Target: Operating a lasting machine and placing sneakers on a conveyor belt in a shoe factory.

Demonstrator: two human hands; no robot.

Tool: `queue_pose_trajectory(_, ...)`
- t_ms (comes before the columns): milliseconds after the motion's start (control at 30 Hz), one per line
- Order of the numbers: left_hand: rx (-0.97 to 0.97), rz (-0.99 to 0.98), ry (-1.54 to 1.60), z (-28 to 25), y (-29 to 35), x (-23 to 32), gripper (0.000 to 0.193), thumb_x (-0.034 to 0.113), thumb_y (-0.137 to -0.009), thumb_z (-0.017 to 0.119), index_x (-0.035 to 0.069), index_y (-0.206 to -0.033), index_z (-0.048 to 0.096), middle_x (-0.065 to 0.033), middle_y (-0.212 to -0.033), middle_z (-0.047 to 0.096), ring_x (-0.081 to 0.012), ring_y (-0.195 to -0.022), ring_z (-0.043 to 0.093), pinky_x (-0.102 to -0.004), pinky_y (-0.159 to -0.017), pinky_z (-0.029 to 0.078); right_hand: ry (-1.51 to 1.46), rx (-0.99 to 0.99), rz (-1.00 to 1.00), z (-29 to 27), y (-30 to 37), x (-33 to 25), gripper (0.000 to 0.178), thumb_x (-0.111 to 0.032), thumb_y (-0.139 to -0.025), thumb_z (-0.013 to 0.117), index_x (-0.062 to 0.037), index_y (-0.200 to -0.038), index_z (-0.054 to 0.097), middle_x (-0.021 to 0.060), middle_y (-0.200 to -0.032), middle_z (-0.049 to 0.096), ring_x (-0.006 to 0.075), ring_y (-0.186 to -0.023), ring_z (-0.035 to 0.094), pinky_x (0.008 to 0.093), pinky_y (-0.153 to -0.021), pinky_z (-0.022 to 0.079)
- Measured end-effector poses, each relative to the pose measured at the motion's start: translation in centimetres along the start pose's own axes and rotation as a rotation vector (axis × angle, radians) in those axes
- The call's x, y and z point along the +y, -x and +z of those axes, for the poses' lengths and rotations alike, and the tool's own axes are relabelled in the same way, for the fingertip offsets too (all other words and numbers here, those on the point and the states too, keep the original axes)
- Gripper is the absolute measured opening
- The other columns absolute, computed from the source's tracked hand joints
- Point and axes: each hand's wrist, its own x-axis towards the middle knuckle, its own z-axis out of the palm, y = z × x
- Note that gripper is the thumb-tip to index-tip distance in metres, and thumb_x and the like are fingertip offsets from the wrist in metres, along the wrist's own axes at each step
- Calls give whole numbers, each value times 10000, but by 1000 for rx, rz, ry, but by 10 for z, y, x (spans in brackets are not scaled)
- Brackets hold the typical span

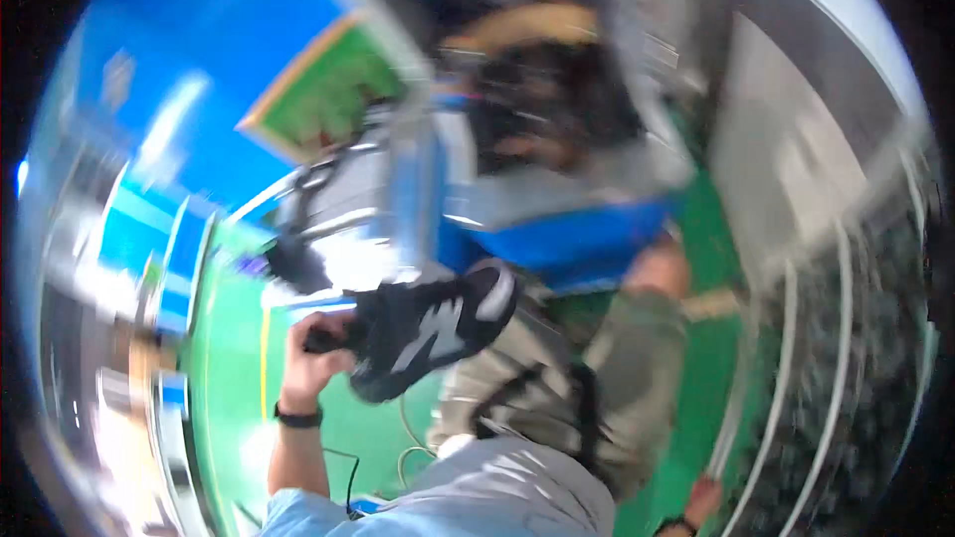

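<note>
My left hand [316, 363], with a black band at its wrist, is closed on a black sneaker [438, 330] with pale stripes on its side. The fingers grip it at the left end, and the other end points right, over my lap. At the lower right, my right hand [704, 499] hangs low beside a pale rail [738, 418]. It is small and blurred, so whether its fingers hold the rail cannot be made out.
Ahead stands a grey and blue bin-like station [572, 244] with dark items inside. Left of it are dark straps or chain-like parts [313, 189] and a green board [333, 85]. Metal rails [831, 378] run along the right over dark, lumpy items. A cable [353, 477] lies near my left forearm.
</note>
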Motion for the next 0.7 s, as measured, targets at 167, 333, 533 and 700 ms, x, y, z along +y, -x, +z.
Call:
queue_pose_trajectory(167,407,-14,-176,-144,-5,7,515,122,-728,826,-35,-1190,659,-40,-906,643,-129,-911,611,-315,-835,502,653,-225,16,310,137,-69,443,-292,-1016,523,-17,-1364,521,238,-1291,580,370,-1176,564,468,-987,482)
queue_pose_trajectory(333,495,-327,-471,-225,-55,-59,544,300,-720,862,-28,-1120,693,-86,-924,692,-190,-883,636,-347,-779,509,1421,-380,-234,448,201,-120,494,-312,-1074,402,-71,-1505,417,180,-1508,446,367,-1314,462,492,-1113,362)
queue_pose_trajectory(533,224,-313,-1281,-254,-92,-84,488,548,-748,729,83,-895,747,-121,-839,688,-294,-855,622,-406,-794,496,1407,-569,-411,503,208,-137,503,-335,-1067,432,-53,-1483,447,196,-1491,467,374,-1377,415,464,-1119,347)
queue_pose_trajectory(700,-131,-436,-1216,-274,-116,-53,460,531,-729,728,113,-914,773,-118,-909,711,-303,-956,645,-412,-840,496,1751,-676,-526,543,257,-144,500,-328,-1065,429,-21,-1458,460,207,-1494,459,380,-1354,441,461,-1100,358)
